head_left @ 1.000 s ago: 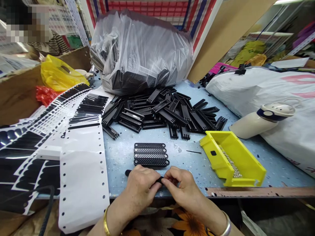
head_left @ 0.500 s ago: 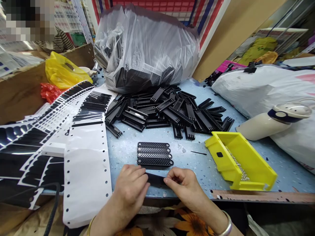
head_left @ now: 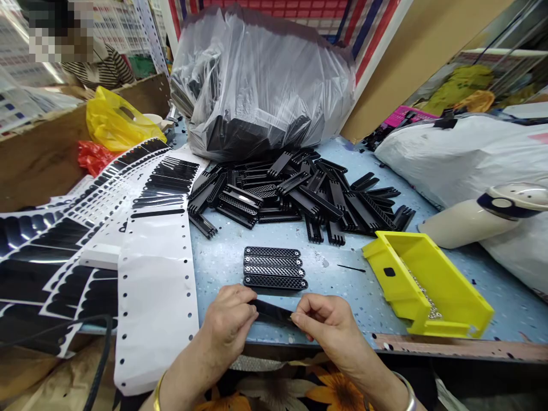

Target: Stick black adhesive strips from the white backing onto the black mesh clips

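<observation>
My left fingers (head_left: 245, 298) and right fingers (head_left: 309, 324) pinch a black strip (head_left: 274, 311) between them; just beyond, four patterned bars (head_left: 274, 271) lie on the worktop (head_left: 220, 265); right of them, a yellow bin (head_left: 396, 294).

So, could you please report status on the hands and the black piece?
Left hand, right hand: holding black piece between them. Four patterned bars just beyond. Yellow bin at right, apart from both hands.
</observation>
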Available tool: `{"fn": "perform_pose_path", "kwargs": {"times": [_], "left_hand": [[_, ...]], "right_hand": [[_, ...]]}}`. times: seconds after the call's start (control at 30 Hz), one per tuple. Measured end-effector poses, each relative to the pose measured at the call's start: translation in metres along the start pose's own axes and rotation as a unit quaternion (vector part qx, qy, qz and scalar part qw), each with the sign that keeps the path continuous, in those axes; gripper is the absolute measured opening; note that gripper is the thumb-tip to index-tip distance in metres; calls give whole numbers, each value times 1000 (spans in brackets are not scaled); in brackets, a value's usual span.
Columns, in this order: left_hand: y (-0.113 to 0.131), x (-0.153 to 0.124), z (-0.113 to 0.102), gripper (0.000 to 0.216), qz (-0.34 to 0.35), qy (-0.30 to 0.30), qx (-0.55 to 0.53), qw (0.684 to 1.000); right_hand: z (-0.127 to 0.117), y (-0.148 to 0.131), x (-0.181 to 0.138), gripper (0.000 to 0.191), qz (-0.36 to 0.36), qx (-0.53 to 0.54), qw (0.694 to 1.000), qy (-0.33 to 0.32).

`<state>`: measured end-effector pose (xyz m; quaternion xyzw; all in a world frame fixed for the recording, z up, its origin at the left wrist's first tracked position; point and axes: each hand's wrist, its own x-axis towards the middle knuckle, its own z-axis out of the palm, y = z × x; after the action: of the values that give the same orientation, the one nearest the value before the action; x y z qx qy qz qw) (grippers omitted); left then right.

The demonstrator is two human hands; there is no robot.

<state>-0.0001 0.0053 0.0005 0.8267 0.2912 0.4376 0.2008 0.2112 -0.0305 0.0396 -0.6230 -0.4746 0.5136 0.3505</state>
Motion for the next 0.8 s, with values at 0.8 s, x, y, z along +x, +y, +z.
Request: {"fn": "perform_pose_path", "kwargs": {"times": [0.8], "left_hand": [[-6,-8,3,19,8,3,18,1000]], "right_hand": [[4,8,5,25,-22,-94,991,88]]}}
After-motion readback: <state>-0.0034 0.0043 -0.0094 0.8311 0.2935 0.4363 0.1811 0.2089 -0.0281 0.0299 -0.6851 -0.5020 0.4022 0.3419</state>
